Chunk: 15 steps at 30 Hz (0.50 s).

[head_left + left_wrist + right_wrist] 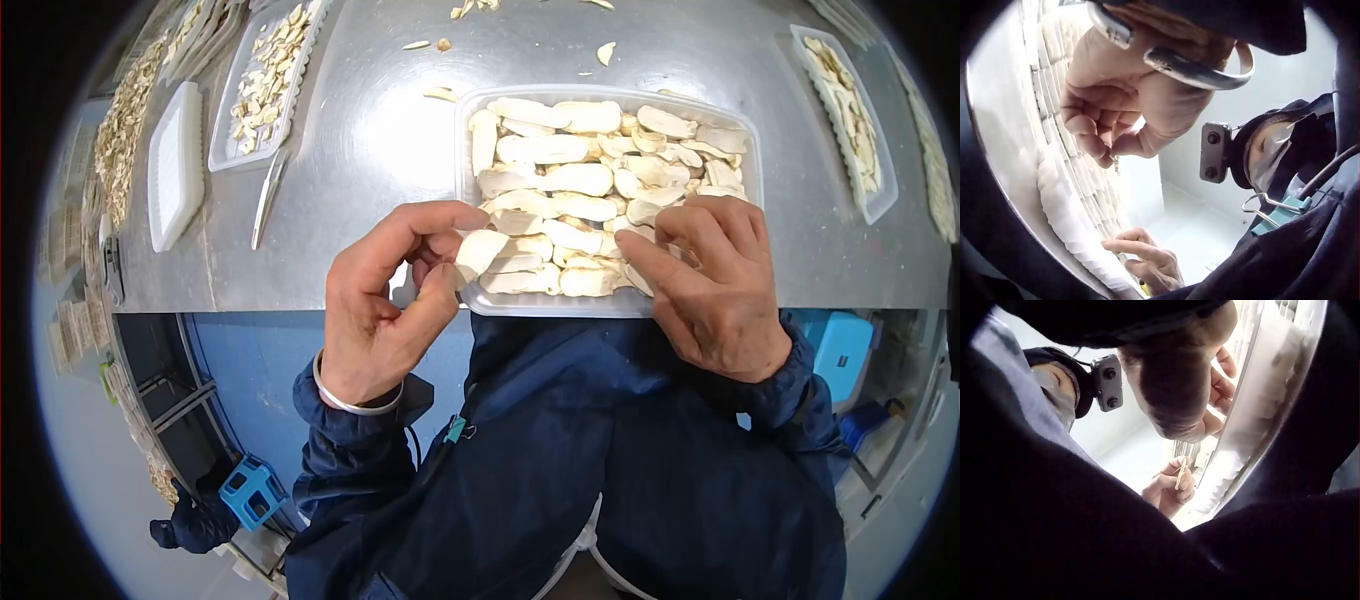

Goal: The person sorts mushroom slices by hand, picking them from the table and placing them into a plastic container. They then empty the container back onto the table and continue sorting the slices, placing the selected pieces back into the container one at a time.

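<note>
A clear plastic tray (752, 190) holding rows of pale dried slices (575, 179) lies at the table's front edge. At its front left corner, my left hand (385, 300) pinches one pale slice (480, 254) between thumb and fingers; the right wrist view shows this slice (1181, 474) edge-on in the left hand (1169, 490). My right hand (720, 285) is over the tray's front right part, index finger extended and touching the slices, the other fingers bent. What lies under its palm is hidden. The left wrist view shows the right hand (1150, 259) beyond the tray's side (1066, 212).
Tweezers (268, 200) lie on the metal table (380, 120) left of the tray, near a tray of small pieces (268, 80) and an upturned white tray (177, 165). Another filled tray (848, 125) stands at the right. A few loose pieces (440, 94) are scattered behind.
</note>
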Available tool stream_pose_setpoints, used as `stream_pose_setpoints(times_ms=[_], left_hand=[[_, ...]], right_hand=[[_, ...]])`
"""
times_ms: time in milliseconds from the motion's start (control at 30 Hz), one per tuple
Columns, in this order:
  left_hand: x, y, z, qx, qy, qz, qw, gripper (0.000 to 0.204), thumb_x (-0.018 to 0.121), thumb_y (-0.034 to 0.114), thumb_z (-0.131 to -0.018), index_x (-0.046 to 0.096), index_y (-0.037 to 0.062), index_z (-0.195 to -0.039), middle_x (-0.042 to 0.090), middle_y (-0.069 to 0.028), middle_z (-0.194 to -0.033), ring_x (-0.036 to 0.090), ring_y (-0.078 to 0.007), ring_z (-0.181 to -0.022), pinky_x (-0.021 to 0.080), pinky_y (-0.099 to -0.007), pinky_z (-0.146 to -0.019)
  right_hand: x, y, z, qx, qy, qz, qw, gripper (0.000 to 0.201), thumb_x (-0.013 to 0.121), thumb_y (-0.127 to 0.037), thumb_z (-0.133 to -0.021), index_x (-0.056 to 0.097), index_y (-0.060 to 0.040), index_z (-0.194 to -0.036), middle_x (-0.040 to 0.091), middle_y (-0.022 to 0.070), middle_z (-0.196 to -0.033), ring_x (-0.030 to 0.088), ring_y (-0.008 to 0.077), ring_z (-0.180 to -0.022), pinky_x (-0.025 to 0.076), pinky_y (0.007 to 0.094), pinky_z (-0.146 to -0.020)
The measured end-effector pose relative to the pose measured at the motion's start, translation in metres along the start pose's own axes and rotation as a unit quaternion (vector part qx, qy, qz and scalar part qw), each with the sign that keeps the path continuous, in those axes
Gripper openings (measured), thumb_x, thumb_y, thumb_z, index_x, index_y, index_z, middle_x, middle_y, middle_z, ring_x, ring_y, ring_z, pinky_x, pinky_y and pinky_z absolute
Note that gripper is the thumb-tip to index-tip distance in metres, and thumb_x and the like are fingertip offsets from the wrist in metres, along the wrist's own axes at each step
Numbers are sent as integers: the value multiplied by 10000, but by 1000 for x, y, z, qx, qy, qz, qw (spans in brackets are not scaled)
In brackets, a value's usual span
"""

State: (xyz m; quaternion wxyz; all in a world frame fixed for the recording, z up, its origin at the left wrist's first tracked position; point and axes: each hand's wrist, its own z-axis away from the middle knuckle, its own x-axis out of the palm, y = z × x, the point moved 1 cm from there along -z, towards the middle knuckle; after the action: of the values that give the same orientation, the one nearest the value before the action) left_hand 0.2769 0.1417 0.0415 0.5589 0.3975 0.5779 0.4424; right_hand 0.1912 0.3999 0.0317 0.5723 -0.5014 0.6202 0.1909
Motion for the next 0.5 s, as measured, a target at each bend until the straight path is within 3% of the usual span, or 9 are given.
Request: stream_pose_setpoints(times_ms=[200, 367, 500], left_hand=[[2, 0, -2, 7, 5, -14, 1000, 356, 503, -88, -793, 638, -17, -1115, 580, 28, -820, 468, -27, -717, 344, -179, -626], [-1, 0, -2, 5, 17, -22, 1000, 341, 507, -76, -796, 646, -12, -1101, 562, 29, -818, 452, -34, -710, 348, -183, -627], [-5, -4, -5, 24, 43, -96, 994, 315, 519, -63, -807, 651, -7, -1087, 550, 21, -810, 450, -52, -706, 359, -188, -636]], right_hand=[[3, -3, -2, -22, 3, 8, 1000, 518, 624, -59, -605, 663, -108, -1118, 553, 81, -969, 538, 288, -938, 409, 424, -861], [2, -1, -4, -27, -3, 16, 999, 454, 662, -75, -616, 662, -27, -1068, 562, 81, -1005, 539, 269, -989, 409, 403, -886], [1, -2, -4, -27, -3, 22, 999, 463, 659, -87, -620, 663, -31, -1079, 562, 84, -1012, 540, 269, -984, 408, 404, -886]])
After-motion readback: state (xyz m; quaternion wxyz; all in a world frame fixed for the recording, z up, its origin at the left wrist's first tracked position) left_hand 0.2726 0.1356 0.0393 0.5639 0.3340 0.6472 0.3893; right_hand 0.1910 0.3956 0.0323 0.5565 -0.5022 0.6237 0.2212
